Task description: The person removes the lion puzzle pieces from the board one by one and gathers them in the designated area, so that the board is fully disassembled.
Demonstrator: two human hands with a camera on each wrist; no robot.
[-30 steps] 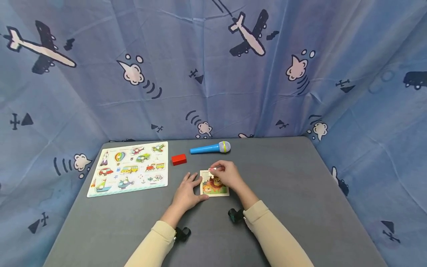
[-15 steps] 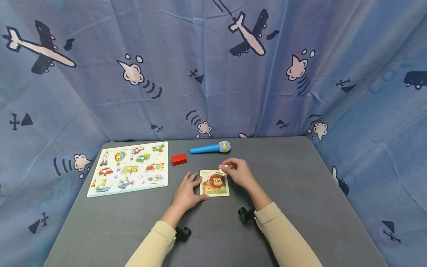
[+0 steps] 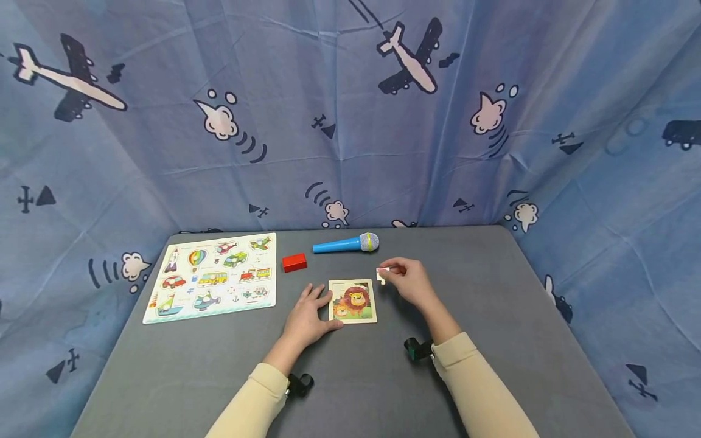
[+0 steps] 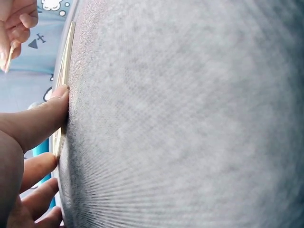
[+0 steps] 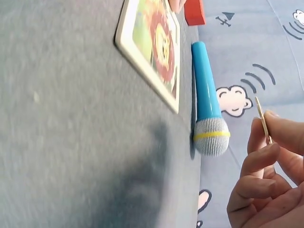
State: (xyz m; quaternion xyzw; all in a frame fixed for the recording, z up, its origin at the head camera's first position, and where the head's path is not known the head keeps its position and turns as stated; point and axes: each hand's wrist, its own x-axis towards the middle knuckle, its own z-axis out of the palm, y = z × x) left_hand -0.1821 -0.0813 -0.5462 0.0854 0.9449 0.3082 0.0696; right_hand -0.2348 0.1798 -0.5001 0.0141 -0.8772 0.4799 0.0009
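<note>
Puzzle piece (image 3: 380, 277) pinched between thumb and fingertips of the right hand (image 3: 409, 283), held clear of the table (image 3: 482, 292), roughly level and edge-on in both wrist views; long axis hard to tell. Lion board (image 3: 358, 321) flat on the table, to the left of that grip and slightly lower in the head view, apart from the piece. Left hand (image 3: 305, 316) nearer the board: thumb at its near edge, index finger against its left side, touching without gripping. Right forearm (image 3: 484, 389) slanted from lower right, other fingers bent.

Bright, diffuse light casts a soft shadow (image 5: 147, 185) across the tabletop (image 5: 61, 142).
</note>
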